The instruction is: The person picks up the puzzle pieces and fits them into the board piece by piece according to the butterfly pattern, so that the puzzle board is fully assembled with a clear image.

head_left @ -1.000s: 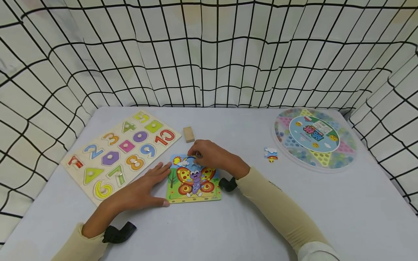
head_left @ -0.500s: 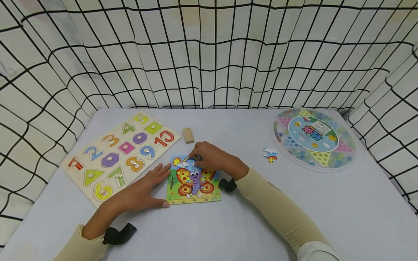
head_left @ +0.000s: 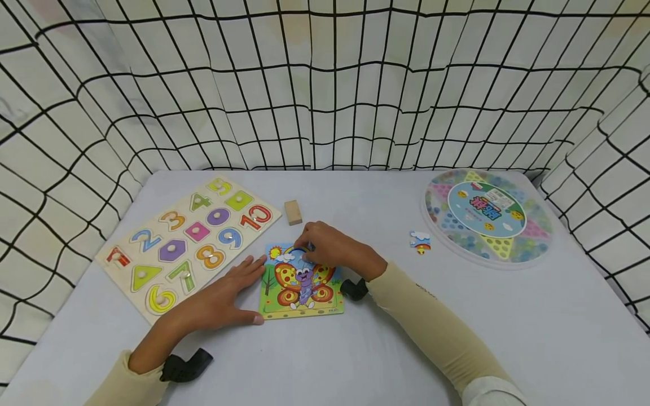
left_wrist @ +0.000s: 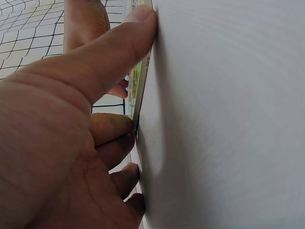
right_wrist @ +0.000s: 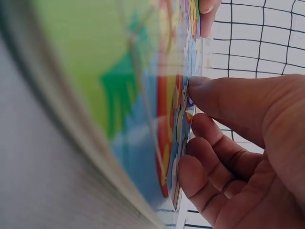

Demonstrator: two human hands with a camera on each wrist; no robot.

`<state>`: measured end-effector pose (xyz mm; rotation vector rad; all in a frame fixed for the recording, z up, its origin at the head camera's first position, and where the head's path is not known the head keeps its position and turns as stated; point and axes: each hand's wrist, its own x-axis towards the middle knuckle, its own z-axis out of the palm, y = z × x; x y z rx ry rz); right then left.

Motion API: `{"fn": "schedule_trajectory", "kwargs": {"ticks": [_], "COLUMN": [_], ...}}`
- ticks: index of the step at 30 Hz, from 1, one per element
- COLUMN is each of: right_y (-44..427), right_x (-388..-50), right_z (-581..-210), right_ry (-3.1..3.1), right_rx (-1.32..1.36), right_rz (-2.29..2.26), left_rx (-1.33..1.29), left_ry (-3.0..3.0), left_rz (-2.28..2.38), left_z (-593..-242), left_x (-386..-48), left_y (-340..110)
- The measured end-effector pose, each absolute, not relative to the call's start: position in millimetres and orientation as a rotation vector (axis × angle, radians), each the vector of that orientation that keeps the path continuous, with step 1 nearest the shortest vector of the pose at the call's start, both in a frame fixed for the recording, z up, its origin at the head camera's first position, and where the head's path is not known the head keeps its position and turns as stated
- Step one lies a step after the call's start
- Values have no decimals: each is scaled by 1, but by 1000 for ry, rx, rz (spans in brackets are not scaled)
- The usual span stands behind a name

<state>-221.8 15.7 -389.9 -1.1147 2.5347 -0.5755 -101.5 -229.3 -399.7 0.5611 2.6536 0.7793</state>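
A square butterfly jigsaw puzzle [head_left: 303, 285] lies flat on the white table, its upper right part covered by my right hand [head_left: 325, 243]. That hand's thumb and curled fingers pinch a puzzle piece [right_wrist: 189, 117] at the top of the picture; most of the piece is hidden. My left hand [head_left: 215, 299] rests along the puzzle's left side, fingers extended, with the thumb at the lower left corner. In the left wrist view, the left thumb [left_wrist: 119, 52] and fingertips touch the puzzle's edge. One loose puzzle piece [head_left: 420, 241] with clouds and a rainbow lies to the right.
A wooden number and shape board [head_left: 190, 239] lies to the left, close beside my left hand. Behind the puzzle is a small wooden block [head_left: 293, 212]. A round board game [head_left: 488, 217] sits at the back right. Black netting [head_left: 335, 90] surrounds the table's far sides.
My right fingers have settled slightly lower on the top of the puzzle. My left hand keeps its place, and the loose piece has not moved.
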Motion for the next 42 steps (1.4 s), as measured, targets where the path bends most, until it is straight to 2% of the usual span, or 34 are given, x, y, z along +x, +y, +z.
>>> {"fn": "schedule_trajectory", "kwargs": {"ticks": [42], "right_y": [15], "right_x": [-220], "right_z": [-391], "right_ry": [2511], "right_rx": [-1065], "right_rz": [-611], "left_rx": [549], "left_ry": [2660], "left_rz": [766], "left_z": [-400], "left_x": [-102], "left_y": [-228]}}
